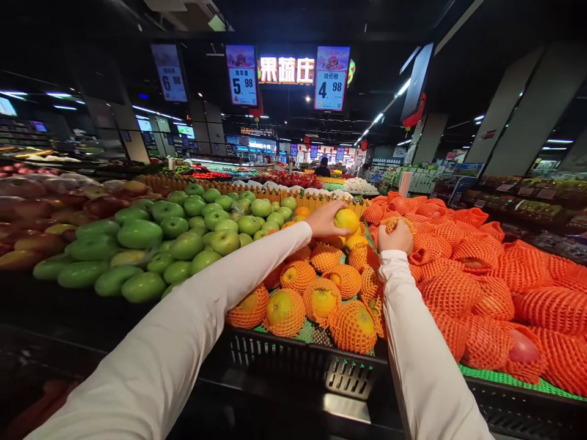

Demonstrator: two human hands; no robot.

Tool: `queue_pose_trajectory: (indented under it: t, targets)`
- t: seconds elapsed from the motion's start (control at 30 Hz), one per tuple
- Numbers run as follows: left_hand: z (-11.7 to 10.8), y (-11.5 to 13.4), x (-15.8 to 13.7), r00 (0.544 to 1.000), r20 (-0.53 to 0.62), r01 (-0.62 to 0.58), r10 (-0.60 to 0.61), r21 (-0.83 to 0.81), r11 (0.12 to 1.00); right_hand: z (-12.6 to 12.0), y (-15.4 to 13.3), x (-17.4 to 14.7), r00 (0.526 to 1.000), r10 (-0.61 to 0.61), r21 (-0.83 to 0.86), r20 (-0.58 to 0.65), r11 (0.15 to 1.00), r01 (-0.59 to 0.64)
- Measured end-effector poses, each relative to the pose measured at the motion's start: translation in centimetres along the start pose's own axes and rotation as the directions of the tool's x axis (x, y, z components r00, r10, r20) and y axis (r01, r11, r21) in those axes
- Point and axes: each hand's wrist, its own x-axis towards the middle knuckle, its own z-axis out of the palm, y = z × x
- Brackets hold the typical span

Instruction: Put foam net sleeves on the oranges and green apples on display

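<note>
My left hand [323, 219] is closed around a bare orange [347, 220] above the back of the orange bin. To its right, my right hand [397, 237] is closed on a crumpled orange foam net [395, 223]; whether any fruit is inside cannot be made out. Below and between my arms lie several netted oranges [323, 299] in a black crate [312, 351] lined with green mesh. More oranges without nets sit near my left hand, partly hidden by it.
Green apples [188, 244] are heaped to the left, with red apples [41, 220] beyond them. Fruits in red-orange foam nets [486, 293] fill the right side. A low wooden picket edging [330, 205] runs behind the oranges. Price signs [331, 79] hang overhead.
</note>
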Motion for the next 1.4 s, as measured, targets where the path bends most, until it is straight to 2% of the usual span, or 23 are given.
queue_pose_trajectory:
  t: [0.07,0.17,0.27,0.37,0.53,0.7,0.8,0.87,0.9,0.97,1.03,1.07,1.13,1.2,1.3,1.4]
  targets:
    - [-2.4,0.6,-1.5,0.999,-0.011,0.034,-0.034,-0.050,0.998,0.3,0.3,0.2,1.000,-0.020,-0.017,0.008,1.000,0.021]
    - [-4.4,1.6,-4.0,0.990,0.129,0.055,-0.055,0.008,0.998,0.3,0.5,0.2,1.000,-0.019,-0.045,0.024,0.999,0.020]
    - [-3.9,1.9,-6.0,0.922,0.377,0.087,-0.084,0.011,0.996,0.0,0.4,0.0,0.999,-0.012,-0.080,0.048,0.997,0.016]
    - [-2.2,1.3,-6.8,0.859,0.511,0.125,-0.026,-0.161,0.979,-0.4,0.2,-0.1,0.999,-0.010,-0.098,0.047,0.995,0.015]
    - [-0.7,0.0,-7.0,0.855,0.518,0.183,0.033,-0.360,0.915,-0.9,-0.5,0.1,0.996,-0.089,-0.081,-0.015,0.993,0.087]
    - [-0.6,-0.5,-7.5,0.859,0.507,0.193,0.066,-0.440,0.877,-1.8,-2.3,-0.7,0.938,-0.316,0.010,-0.140,0.947,0.321]
    - [-0.4,-0.9,-7.5,0.890,0.452,0.177,0.066,-0.474,0.863,-2.4,-3.8,-2.2,0.891,-0.439,0.152,-0.119,0.878,0.453]
    - [-0.2,-1.2,-7.3,0.937,0.350,0.175,0.012,-0.497,0.850,-2.4,-5.0,-3.6,0.868,-0.494,0.369,-0.058,0.797,0.478]
    - [0.0,-1.4,-7.1,0.959,0.283,0.184,-0.037,-0.516,0.837,-2.1,-5.6,-4.3,0.860,-0.509,0.509,-0.015,0.737,0.445]
    - [0.1,-1.7,-6.7,0.974,0.156,0.225,-0.165,-0.564,0.794,-1.2,-6.6,-5.7,0.855,-0.513,0.753,0.080,0.593,0.285]
    - [0.2,-1.9,-6.4,0.953,0.060,0.267,-0.297,-0.629,0.730,-0.1,-7.3,-6.8,0.853,-0.496,0.863,0.160,0.491,0.123]
    - [0.1,-1.8,-6.4,0.936,0.027,0.279,-0.352,-0.665,0.693,0.3,-7.4,-7.2,0.856,-0.483,0.878,0.185,0.473,0.077]
    - [-0.2,-1.6,-6.4,0.901,-0.037,0.269,-0.432,-0.735,0.623,1.0,-7.5,-7.6,0.865,-0.458,0.868,0.204,0.493,0.057]
    - [-0.5,-1.4,-6.5,0.881,-0.112,0.209,-0.459,-0.779,0.592,1.0,-7.4,-7.5,0.873,-0.452,0.835,0.182,0.540,0.105]
    - [-0.6,-1.3,-6.6,0.886,-0.225,0.090,-0.404,-0.773,0.628,0.0,-7.2,-7.2,0.863,-0.486,0.775,0.142,0.596,0.208]
    - [-0.6,-1.4,-6.6,0.894,-0.267,0.056,-0.359,-0.728,0.683,-0.9,-7.3,-7.3,0.840,-0.525,0.760,0.141,0.601,0.248]
